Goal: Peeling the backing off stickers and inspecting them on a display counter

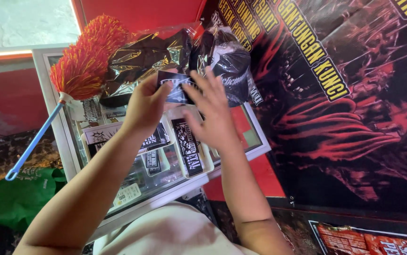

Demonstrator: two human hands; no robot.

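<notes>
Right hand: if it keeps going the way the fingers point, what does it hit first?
The right hand points up and away with fingers spread. First in line looks like the black sticker held by the left hand, then the plastic-wrapped black cap behind. Depth is unclear.

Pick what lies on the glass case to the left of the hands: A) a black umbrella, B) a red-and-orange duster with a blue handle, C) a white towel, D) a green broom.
B: the red-and-orange duster rests on the glass case, its blue handle sticking out past the case's left edge.
</notes>
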